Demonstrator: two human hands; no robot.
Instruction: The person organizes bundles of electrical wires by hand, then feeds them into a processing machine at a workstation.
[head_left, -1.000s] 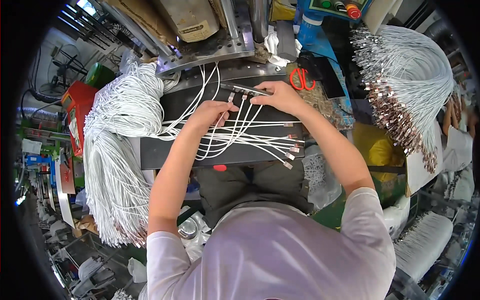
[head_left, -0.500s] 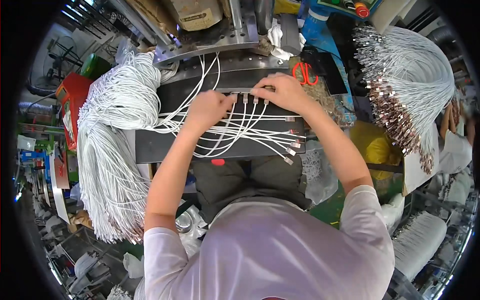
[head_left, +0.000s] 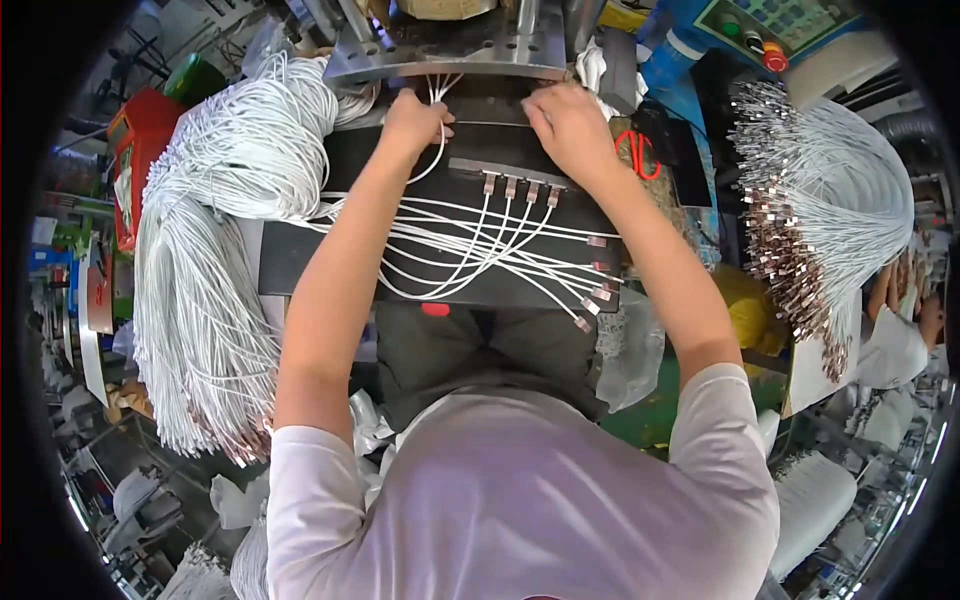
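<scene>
White cables [head_left: 437,90] with clear plugs hang from under the machine's metal head. My left hand [head_left: 412,125] is curled beside these cables at the left of the machine bed; what its fingers grip is hidden. My right hand [head_left: 572,122] is bent at the right side of the bed, its fingertips at the dark metal surface; whatever they hold is not visible. Nearer to me, a metal strip [head_left: 470,166] lies on the black board [head_left: 300,262], with several plugs [head_left: 511,188] lined up along its front edge. Other loose cable ends [head_left: 592,303] fan out on the board's right.
A large bundle of white cables [head_left: 235,150] hangs at the left, another [head_left: 830,180] at the right. Red-handled scissors [head_left: 638,155] lie right of my right hand. Metal posts [head_left: 528,18] and the head plate [head_left: 450,62] stand above the bed. A control panel [head_left: 775,28] is at the upper right.
Both hands have left the strip of plugs and moved farther away, up to the machine bed. The strip with its plugs now lies uncovered on the board. My view has shifted slightly.
</scene>
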